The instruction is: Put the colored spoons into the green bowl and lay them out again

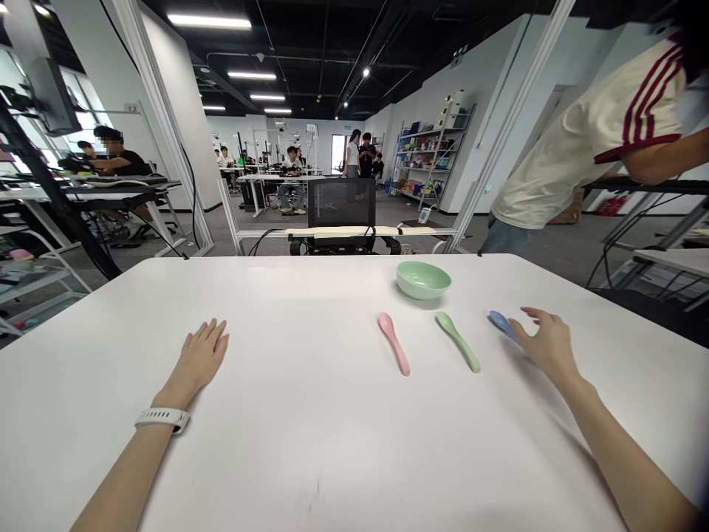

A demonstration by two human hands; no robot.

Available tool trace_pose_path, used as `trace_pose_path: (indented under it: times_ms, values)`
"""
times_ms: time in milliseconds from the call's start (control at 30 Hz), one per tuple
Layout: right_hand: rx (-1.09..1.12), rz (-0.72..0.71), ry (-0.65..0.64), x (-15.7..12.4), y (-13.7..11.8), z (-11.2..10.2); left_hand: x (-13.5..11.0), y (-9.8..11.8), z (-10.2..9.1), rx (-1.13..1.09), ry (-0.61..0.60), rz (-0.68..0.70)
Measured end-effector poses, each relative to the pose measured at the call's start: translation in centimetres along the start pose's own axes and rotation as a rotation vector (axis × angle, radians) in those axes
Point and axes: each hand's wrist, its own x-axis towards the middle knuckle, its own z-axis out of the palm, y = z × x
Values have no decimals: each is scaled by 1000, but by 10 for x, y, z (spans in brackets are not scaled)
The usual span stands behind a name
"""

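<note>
My left hand (202, 355) lies flat on the white table (310, 443), fingers together and stretched out, holding nothing; a white watch is on that wrist. My right hand (546, 341) rests over the handle of a blue spoon (500, 321), fingers curled loosely on it; only the spoon's bowl shows. A green spoon (458, 341) lies just left of it, and a pink spoon (394, 343) further left. A mint green bowl (423, 279) stands behind the spoons near the far edge.
Another person in a white shirt with red stripes (592, 140) leans at the table's far right corner. A black monitor (341, 202) on a low stand sits beyond the far edge. Other people work at desks further back.
</note>
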Motion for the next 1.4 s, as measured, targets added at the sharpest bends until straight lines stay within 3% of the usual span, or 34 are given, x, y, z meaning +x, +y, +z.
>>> trace_pose_path:
  times_ms: [67,233,467,967,1100,1267,1400]
  values:
    - [128,-82,-39,-5,-15,1,0,0,-1,1,-6,0]
    - [276,-202,-284,-20,-50,16,1,-2,-1,-1,22,14]
    - [264,-188,-377,-25,-45,38,1,-3,2,15,18,19]
    - [262,-184,-388,-25,-43,39,0,-2,1,4,14,7]
    - [226,-203,-354,-22,-46,29,0,-3,0,4,-5,9]
    - [12,-158,-194,-11,-35,0,0,-3,0,5,-2,7]
    - [-267,2,-202,-8,-21,-14,0,-2,0,9,-4,13]
